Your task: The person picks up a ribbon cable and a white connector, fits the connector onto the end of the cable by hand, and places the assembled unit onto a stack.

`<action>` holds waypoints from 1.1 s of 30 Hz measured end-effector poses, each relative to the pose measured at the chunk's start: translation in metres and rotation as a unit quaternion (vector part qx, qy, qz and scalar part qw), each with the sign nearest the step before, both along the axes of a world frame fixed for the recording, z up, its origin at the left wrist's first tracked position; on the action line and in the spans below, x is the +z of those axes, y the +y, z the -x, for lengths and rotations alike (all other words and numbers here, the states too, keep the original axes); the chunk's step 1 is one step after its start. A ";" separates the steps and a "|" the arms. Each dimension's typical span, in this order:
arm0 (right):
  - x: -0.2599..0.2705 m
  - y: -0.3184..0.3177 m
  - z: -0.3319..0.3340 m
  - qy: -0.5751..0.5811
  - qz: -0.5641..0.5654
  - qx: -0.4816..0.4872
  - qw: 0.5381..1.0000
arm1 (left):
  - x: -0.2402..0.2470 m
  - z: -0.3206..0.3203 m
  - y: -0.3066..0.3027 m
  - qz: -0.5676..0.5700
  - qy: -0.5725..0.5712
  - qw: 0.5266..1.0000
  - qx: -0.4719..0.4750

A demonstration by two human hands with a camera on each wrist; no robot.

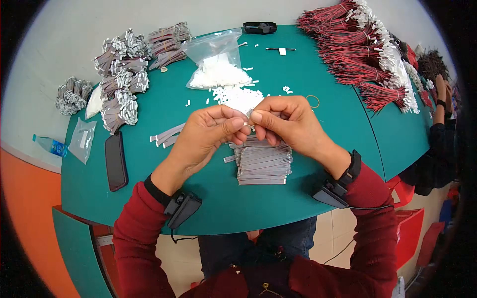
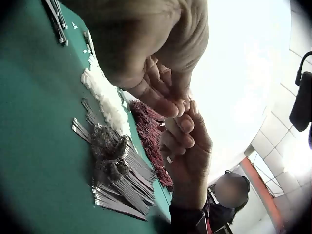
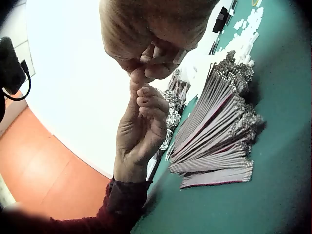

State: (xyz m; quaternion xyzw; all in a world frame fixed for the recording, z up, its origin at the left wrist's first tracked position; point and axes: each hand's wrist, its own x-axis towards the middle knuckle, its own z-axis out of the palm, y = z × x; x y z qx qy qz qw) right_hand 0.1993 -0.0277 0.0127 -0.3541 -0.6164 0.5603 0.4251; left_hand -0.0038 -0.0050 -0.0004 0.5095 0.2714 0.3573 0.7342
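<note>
My left hand (image 1: pixel 211 131) and right hand (image 1: pixel 285 121) meet fingertip to fingertip over the table's middle. Both pinch with thumb and forefinger. Between the tips shows a sliver of a small whitish connector housing (image 1: pixel 248 113), mostly covered by the fingers. A short flat ribbon cable (image 3: pixel 180 56) lies across the curled fingers of my right hand, and its pale end (image 2: pixel 169 159) pokes out in the left wrist view. Right below the hands sits a stack of grey ribbon cables (image 1: pixel 263 164). White connector housings (image 1: pixel 238 98) are spilled just beyond the fingers.
An open plastic bag (image 1: pixel 218 69) of white housings stands behind. Bundled grey cables (image 1: pixel 119 79) lie back left, red-black wire bundles (image 1: pixel 348 54) back right. Loose ribbon cables (image 1: pixel 166 135), a phone (image 1: pixel 116 161) and a bottle (image 1: pixel 49 145) are at left. Another person's arm (image 1: pixel 440 99) reaches in at right.
</note>
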 end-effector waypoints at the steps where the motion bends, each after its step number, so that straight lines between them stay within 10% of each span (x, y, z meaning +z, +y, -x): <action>1: 0.000 0.000 0.000 0.002 0.001 0.001 1.000 | 0.000 0.000 0.000 0.007 -0.011 1.000 -0.006; 33: -0.001 -0.001 0.000 0.013 0.002 0.009 1.000 | -0.003 0.000 0.000 -0.065 0.023 0.998 0.011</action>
